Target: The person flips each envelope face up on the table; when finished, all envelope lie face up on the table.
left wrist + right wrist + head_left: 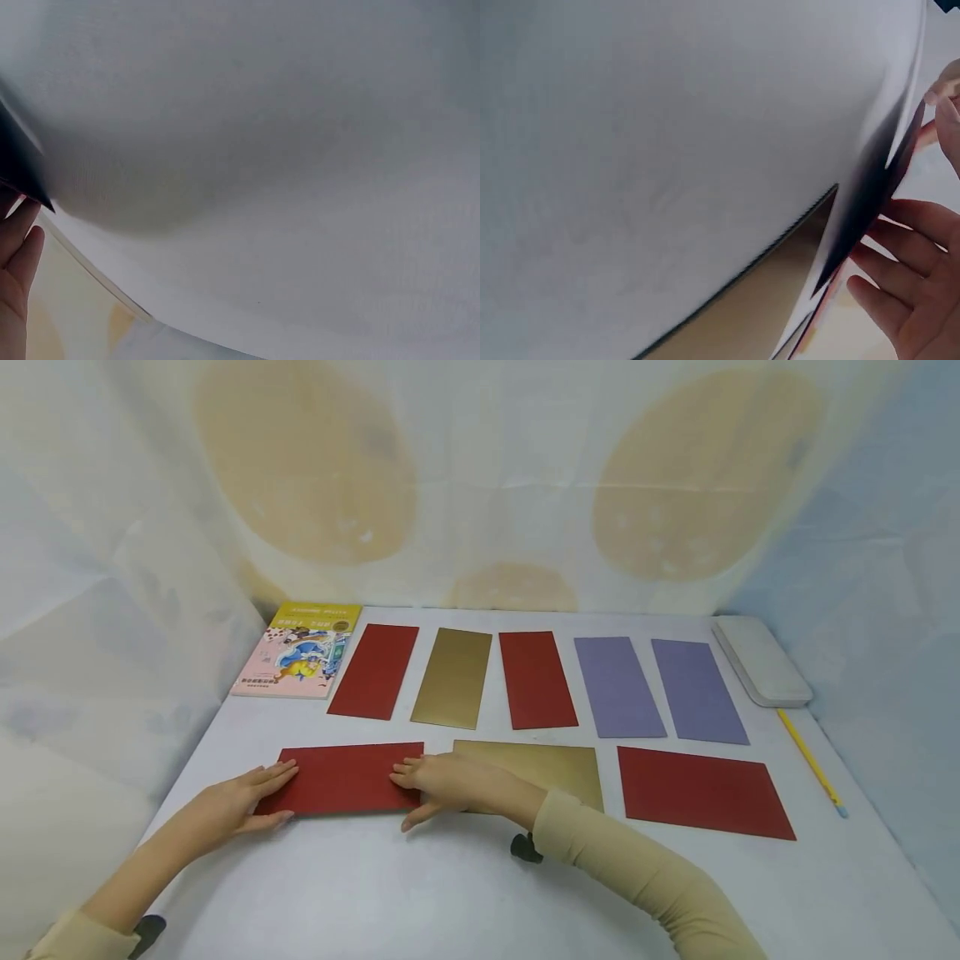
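Note:
A red rectangular card (345, 779) lies crosswise at the front left of the white table. My left hand (238, 800) rests its fingers on the card's left end, thumb by the near corner. On the right end lie the extended fingers of my right hand (448, 781), its thumb spread off the near edge. Both wrist views catch the card edge-on, dark beneath: the left hand (16, 270) touches its corner, and the right hand's fingers (896, 259) meet its edge. A gold card (536, 766) lies partly hidden under the right forearm.
Another red card (705, 793) lies front right. The back row holds a red card (373, 672), a gold card (452, 677), a second red card (537, 680) and two purple cards (620, 687). A book (300, 652), a pale case (761, 660) and a yellow pencil (810, 760) flank them.

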{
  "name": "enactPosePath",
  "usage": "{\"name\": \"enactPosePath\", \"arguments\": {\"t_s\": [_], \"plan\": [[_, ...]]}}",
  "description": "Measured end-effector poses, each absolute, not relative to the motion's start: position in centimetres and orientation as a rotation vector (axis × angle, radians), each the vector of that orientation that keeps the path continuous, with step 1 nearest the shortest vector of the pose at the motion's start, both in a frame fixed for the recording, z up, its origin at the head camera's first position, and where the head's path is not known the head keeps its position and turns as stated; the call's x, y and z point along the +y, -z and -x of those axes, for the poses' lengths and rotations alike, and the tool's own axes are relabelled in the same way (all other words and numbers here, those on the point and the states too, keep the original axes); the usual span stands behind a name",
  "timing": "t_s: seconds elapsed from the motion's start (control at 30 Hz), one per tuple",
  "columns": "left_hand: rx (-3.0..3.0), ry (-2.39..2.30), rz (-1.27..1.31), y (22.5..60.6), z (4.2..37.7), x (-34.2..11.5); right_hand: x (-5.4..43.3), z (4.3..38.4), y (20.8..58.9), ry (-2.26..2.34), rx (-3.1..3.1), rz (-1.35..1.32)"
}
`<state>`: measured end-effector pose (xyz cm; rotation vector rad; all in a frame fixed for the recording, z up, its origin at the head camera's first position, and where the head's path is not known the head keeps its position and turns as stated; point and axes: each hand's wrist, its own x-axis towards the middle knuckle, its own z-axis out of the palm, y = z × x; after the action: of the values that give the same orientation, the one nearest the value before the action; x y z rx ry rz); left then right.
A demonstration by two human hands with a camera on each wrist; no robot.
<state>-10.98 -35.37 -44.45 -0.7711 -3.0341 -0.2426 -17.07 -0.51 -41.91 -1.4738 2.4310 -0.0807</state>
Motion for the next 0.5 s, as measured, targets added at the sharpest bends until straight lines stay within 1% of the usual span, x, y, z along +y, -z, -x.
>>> {"name": "enactPosePath", "arguments": {"t_s": [0.23,0.5], "plan": [[-3.061,0.379,0.661,42.9,10.2,-35.5,0.0,16.6,41.0,0.136,2.465,1.547],[-2.897,0.395,0.7,41.8,10.6,-35.2,1.0,16.7,40.1,0.291,2.525,1.609]]}}
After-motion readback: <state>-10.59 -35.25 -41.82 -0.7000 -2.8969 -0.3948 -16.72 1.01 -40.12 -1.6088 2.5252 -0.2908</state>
